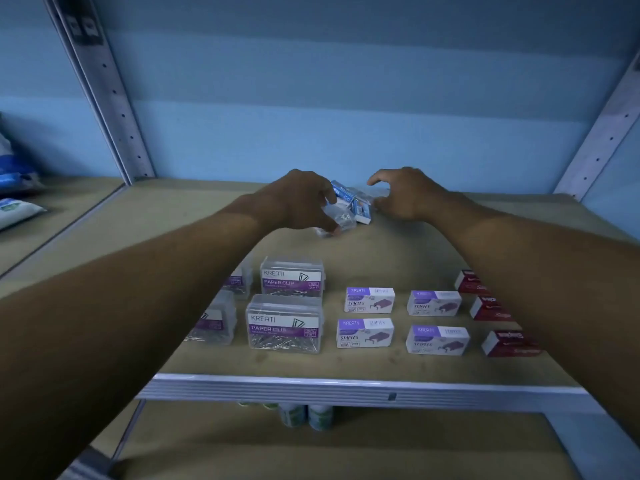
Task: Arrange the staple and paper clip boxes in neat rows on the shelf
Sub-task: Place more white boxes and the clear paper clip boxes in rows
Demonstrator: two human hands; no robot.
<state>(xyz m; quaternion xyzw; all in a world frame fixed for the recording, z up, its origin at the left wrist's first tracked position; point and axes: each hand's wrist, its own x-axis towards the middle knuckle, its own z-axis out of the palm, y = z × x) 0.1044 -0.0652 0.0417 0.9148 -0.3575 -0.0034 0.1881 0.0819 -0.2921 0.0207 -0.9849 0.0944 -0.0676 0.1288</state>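
Two tidy rows up front, one jumble left at the back.

I count the front of the shelf (346, 382) mostly done: clear paper clip boxes (284, 323) on the left, purple staple boxes (365, 333) in the middle and red staple boxes (512, 342) on the right, two rows deep, long sides facing me and running left to right. What's left, I judge, is the loose pile (353, 206) near the back wall, its boxes tilted at odd angles. My left hand (298, 199) pinches a small clear box (337, 220) off that pile; my right hand (405, 194) hovers beside it, fingers spread, holding nothing.
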